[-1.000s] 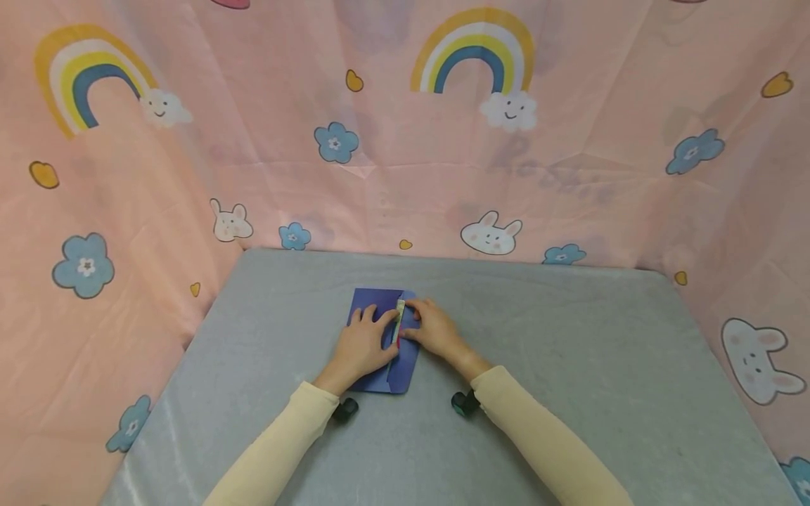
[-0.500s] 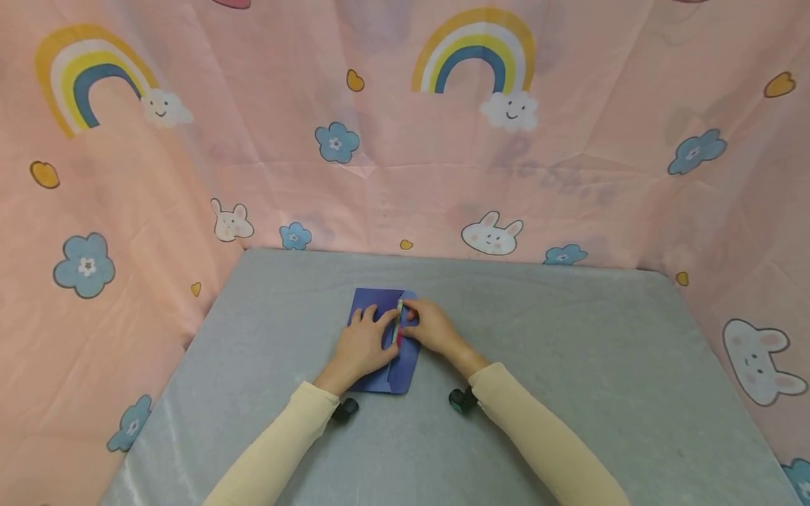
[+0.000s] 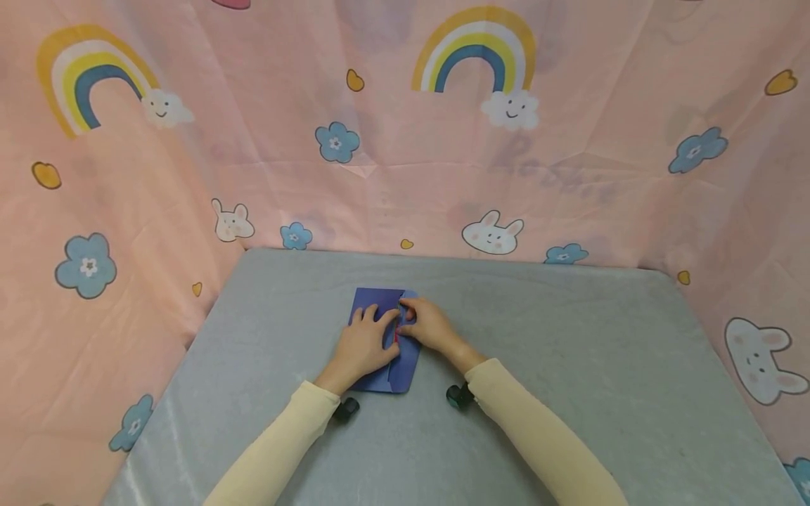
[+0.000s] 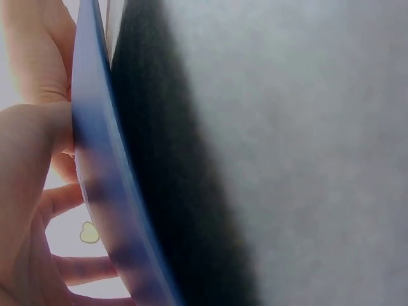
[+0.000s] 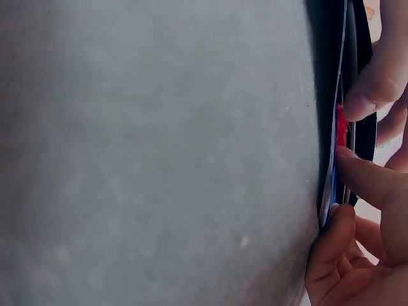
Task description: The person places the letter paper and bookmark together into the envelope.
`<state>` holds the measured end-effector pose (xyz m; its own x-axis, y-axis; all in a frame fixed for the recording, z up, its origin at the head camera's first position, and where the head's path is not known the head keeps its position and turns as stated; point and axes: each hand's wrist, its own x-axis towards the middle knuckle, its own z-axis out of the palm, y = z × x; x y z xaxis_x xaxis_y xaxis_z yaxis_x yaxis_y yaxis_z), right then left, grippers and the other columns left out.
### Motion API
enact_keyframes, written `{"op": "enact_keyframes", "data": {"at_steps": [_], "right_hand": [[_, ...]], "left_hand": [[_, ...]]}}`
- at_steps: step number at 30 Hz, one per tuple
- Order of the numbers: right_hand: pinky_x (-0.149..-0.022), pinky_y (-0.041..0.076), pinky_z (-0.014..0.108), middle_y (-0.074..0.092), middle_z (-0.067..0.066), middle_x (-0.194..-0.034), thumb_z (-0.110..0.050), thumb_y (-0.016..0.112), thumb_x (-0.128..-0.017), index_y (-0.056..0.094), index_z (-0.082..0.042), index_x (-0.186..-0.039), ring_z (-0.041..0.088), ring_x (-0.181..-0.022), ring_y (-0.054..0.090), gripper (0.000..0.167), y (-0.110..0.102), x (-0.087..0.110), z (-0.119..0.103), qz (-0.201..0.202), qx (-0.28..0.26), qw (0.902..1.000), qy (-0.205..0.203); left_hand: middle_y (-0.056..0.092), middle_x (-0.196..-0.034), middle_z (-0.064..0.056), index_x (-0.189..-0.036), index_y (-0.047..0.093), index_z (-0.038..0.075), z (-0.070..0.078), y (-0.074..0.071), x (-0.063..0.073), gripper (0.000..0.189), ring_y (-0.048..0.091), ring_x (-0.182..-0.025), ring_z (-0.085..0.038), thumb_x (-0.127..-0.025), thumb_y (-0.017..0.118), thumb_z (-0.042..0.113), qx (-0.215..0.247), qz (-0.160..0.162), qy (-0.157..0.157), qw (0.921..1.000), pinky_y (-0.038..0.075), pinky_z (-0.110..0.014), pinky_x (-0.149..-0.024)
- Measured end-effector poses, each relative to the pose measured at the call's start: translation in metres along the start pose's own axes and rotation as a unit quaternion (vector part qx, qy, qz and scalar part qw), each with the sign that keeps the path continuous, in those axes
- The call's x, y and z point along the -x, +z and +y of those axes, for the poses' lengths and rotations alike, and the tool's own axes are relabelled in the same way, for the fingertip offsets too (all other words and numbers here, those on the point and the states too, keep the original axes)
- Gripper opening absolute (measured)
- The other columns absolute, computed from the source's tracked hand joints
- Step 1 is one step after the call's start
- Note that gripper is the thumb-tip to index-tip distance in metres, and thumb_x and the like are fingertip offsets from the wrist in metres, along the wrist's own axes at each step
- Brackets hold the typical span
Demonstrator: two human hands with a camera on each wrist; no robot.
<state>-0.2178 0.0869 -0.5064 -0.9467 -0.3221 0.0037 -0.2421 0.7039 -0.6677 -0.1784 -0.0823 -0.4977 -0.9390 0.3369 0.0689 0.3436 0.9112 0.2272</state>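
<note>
A flat blue folder (image 3: 373, 383) with a lighter, raised flap (image 3: 408, 362) along its right side lies on the table in the head view. My left hand (image 3: 359, 351) rests across it, fingers spread, with thumb and index at the slot beside the flap. My right hand (image 3: 436, 330) pinches the flap's edge with thumb and index. Only a thin red part of a strip (image 5: 342, 124) shows in the slot; fingers and flap hide the rest, so its kind is unclear. Seen from the left wrist, the folder's edge (image 4: 105, 159) curves beside the left hand.
The folder lies on a grey cloth-covered table (image 3: 557, 365), near its middle. Behind and at both sides hangs a pink patterned curtain (image 3: 392, 190). A dark wrist device (image 3: 346, 409) is under the left wrist and another dark device (image 3: 458, 397) under the right.
The light green and pink strip has slipped rightward under the flap, leaving only a little red visible. My right hand has shifted slightly left; the left hand and folder have stayed nearly still.
</note>
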Motion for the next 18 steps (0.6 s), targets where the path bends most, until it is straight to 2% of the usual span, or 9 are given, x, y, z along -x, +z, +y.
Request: {"op": "enact_keyframes", "data": {"at_steps": [8,14,18], "right_hand": [[-0.074,0.044,0.032,0.06,0.006,-0.089,-0.021,0.081,-0.08,0.057,0.0,-0.136,0.015,-0.076,0.051,0.064,0.0042,0.0009,0.0,0.021,0.016,0.9996,0.006],[-0.07,0.042,0.03,0.06,0.005,-0.09,-0.027,0.082,-0.08,0.056,-0.002,-0.137,0.015,-0.075,0.05,0.068,0.005,0.0023,0.0003,0.018,0.032,0.9993,0.008],[-0.074,0.044,0.031,0.061,0.007,-0.093,-0.02,0.078,-0.084,0.057,-0.001,-0.136,0.016,-0.079,0.052,0.059,0.0041,0.0024,0.0028,0.013,0.015,0.9998,-0.002]], "left_hand": [[0.053,-0.141,-0.023,-0.14,0.053,0.029,0.0001,0.0005,-0.0003,0.061,0.051,-0.128,-0.05,-0.082,0.07,0.04,-0.006,0.003,0.003,1.0,0.054,-0.06,-0.084],[0.053,-0.141,-0.024,-0.14,0.054,0.029,-0.0002,0.0004,-0.0002,0.061,0.051,-0.127,-0.051,-0.081,0.07,0.038,-0.001,0.007,0.005,1.0,0.054,-0.061,-0.083],[0.054,-0.139,-0.025,-0.139,0.055,0.028,-0.0011,0.001,0.0006,0.062,0.052,-0.125,-0.052,-0.08,0.071,0.038,0.003,0.015,0.012,0.9998,0.054,-0.062,-0.082]]}}
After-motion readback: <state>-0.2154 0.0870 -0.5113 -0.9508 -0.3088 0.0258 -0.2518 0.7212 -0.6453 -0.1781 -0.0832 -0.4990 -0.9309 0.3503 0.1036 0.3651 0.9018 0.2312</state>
